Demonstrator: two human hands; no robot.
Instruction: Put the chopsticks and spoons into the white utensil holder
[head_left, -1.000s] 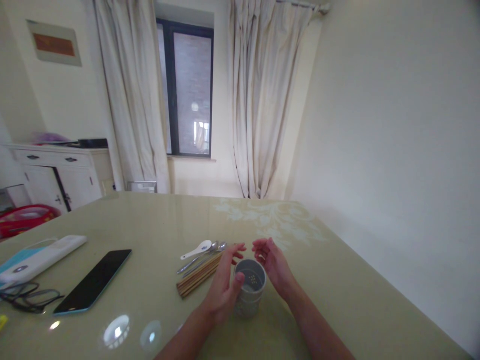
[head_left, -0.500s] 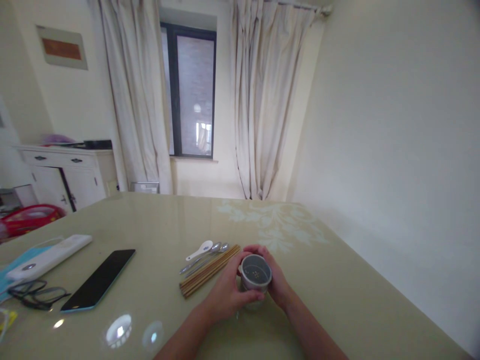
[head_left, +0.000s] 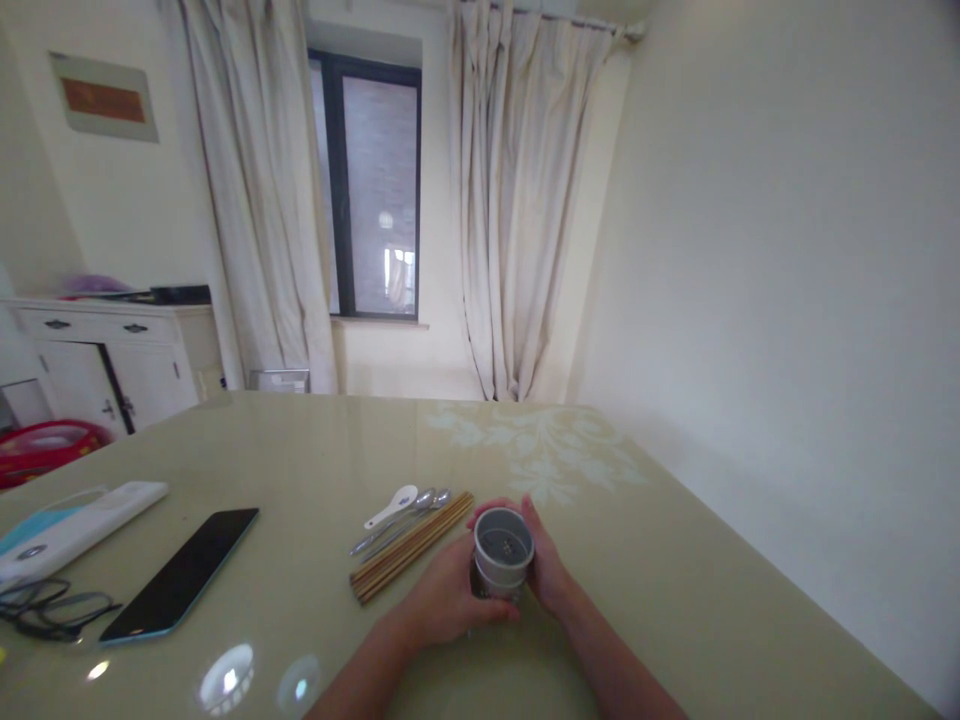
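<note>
Between my hands stands a small grey round utensil holder (head_left: 501, 580), its open top facing me and several small holes showing in its bottom. My left hand (head_left: 450, 592) wraps its left and near side, with the thumb across the front. Against its right side my right hand (head_left: 546, 565) is closed round it, some fingers hidden behind. Just left of the holder lies a bundle of wooden chopsticks (head_left: 409, 550). Beyond them are two metal spoons (head_left: 424, 499) and a white spoon (head_left: 391, 507) with a dark mark.
On the left of the glossy table (head_left: 300, 450) lie a black-screened phone (head_left: 184, 572), glasses (head_left: 56, 608), a long white device (head_left: 90, 530) and a blue mask (head_left: 34, 526). A wall (head_left: 787, 300) runs along the right side. Curtains (head_left: 517, 200) hang behind the table.
The holder has tipped slightly and more of its outer side shows. My right-hand fingers have shifted on its right rim. The whole view has turned a little to the right.
</note>
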